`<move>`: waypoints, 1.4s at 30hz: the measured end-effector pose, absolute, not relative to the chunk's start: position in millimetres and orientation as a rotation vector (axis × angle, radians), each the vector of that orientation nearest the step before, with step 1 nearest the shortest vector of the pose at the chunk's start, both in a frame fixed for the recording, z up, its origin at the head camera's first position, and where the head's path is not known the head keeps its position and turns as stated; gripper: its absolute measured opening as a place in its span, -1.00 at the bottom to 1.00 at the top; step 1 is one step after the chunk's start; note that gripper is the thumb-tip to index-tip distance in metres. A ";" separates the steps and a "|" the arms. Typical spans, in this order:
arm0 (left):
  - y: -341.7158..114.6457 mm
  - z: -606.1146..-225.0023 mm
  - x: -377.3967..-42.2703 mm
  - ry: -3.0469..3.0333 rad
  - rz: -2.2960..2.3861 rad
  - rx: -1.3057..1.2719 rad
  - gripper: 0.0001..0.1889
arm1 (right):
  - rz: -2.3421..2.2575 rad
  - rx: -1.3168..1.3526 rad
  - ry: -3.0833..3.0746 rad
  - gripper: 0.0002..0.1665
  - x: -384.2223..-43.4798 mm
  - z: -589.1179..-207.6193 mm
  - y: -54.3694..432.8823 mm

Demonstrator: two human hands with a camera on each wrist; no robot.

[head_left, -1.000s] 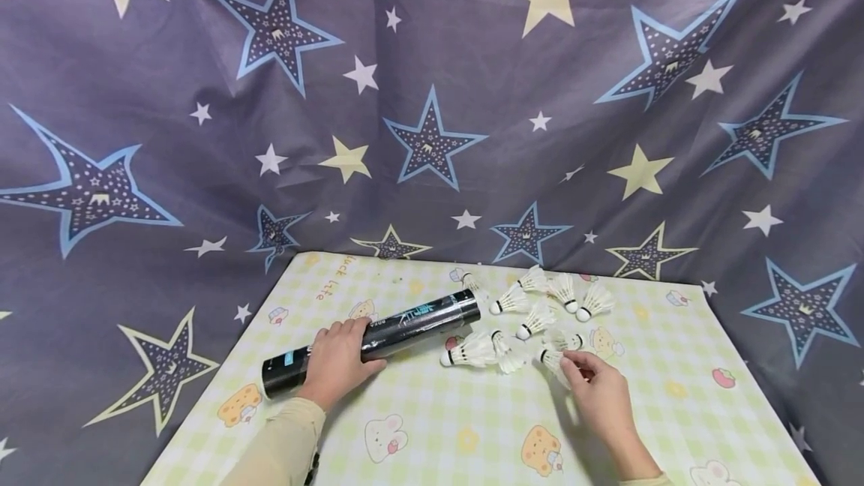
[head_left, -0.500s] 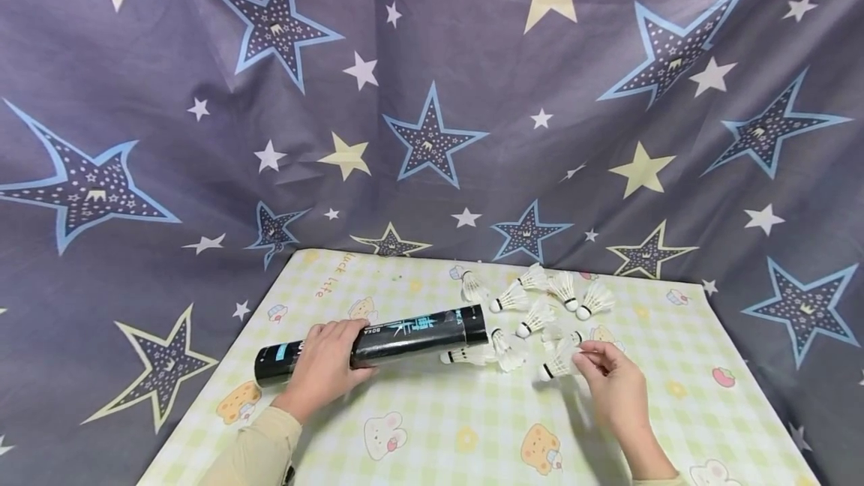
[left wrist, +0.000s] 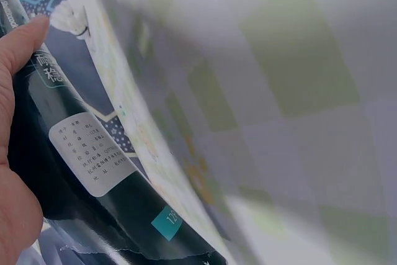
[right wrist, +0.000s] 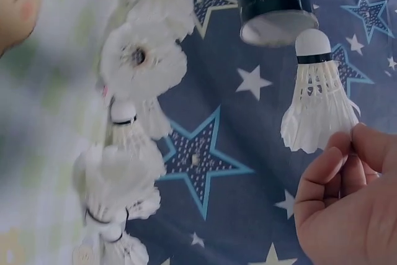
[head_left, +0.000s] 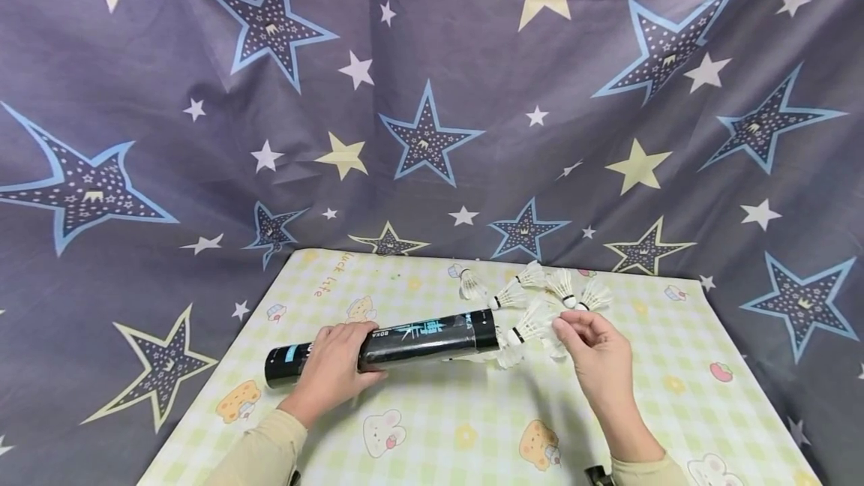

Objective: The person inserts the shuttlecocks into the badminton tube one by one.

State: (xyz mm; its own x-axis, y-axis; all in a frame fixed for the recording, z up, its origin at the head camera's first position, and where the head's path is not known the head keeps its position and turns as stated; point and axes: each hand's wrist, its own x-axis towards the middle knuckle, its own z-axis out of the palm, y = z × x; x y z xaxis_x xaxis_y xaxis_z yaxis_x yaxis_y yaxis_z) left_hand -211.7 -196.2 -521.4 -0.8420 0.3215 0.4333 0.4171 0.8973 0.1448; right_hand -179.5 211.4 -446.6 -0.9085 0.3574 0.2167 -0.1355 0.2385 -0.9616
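Observation:
My left hand [head_left: 335, 370] grips a long black shuttlecock tube [head_left: 425, 336], printed in blue, around its left half; the tube tilts up slightly to the right. In the left wrist view, the tube's side shows a pale label [left wrist: 92, 153] and the thumb and fingers around it. My right hand [head_left: 597, 362] pinches a white feather shuttlecock [head_left: 529, 323] by its skirt edge. Its cork points left at the tube's right end. The right wrist view has this cork [right wrist: 312, 43] close by the tube's open mouth [right wrist: 279, 28].
Several loose shuttlecocks lie behind and below the tube's right end, among them one at the back [head_left: 472, 285] and one near the right hand [head_left: 594, 295]. The table [head_left: 466, 411] wears a green checked cloth. A dark starry curtain [head_left: 432, 96] hangs behind it.
My right hand has lifted the shuttlecock off the table and brought it up and left to the tube's end. The tube's right end has shifted slightly right and lower.

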 end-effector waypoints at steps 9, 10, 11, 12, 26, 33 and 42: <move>-184.6 -518.0 -209.1 -2.645 -0.425 -0.560 -0.06 | 1.899 -0.208 -2.149 -0.69 -178.1 -451.3 189.5; -184.2 -518.0 -208.9 -2.644 -0.435 -0.556 -0.06 | 1.917 -0.205 -2.155 -0.69 -177.5 -452.7 188.3; -184.0 -518.0 -208.7 -2.646 -0.440 -0.551 -0.05 | 1.933 -0.200 -2.161 -0.67 -177.1 -454.2 187.6; -184.0 -518.2 -208.6 -2.648 -0.442 -0.546 -0.05 | 1.948 -0.195 -2.165 -0.65 -176.8 -455.7 187.0; -183.6 -518.9 -206.6 -2.624 -0.445 -0.562 -0.06 | 1.838 -0.020 -2.257 -0.65 -170.7 -466.0 188.0; -181.4 -518.8 -206.5 -2.625 -0.457 -0.563 -0.06 | 1.851 0.002 -2.193 -0.65 -169.9 -473.4 188.9; -177.8 -518.9 -206.3 -2.650 -0.473 -0.564 -0.06 | 1.850 -0.019 -2.189 -0.66 -171.2 -480.9 190.9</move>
State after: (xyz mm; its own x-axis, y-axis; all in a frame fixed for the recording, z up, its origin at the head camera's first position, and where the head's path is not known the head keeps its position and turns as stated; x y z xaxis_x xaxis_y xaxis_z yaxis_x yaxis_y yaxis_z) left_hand -206.3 -177.8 -518.9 -0.8435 0.3144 0.4354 0.4456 0.8623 0.2406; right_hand -171.2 190.9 -480.9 -0.9621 0.1855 0.1997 -0.1661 0.1821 -0.9691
